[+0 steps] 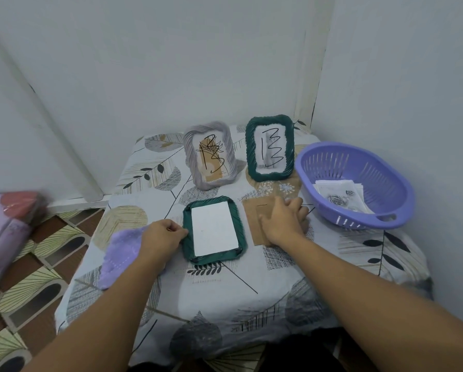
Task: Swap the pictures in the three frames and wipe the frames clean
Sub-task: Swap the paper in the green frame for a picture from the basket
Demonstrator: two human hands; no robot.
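Seemingly, the job was caught partway through. One dark green frame (213, 230) lay face down near the middle of the table (292, 285), a white sheet (214, 228) resting in its open back. Its left edge was held by the left hand (163, 234), fingers curled against the rim. Just to its right, the brown backing board (257, 221) was pressed flat under the right hand (285, 220), fingers stretched and slightly spread. That frame, it was judged, still had to be closed. Behind, a grey frame (210, 154) and a second green frame (270, 148) were left standing upright, pictures inside; whether those had been swapped could not be told. A purple cloth (120, 257) lay beneath the left forearm, so wiping was judged unfinished. Loose pictures (340, 197) were kept in a purple basket (359, 167) at the right, crowding the board.
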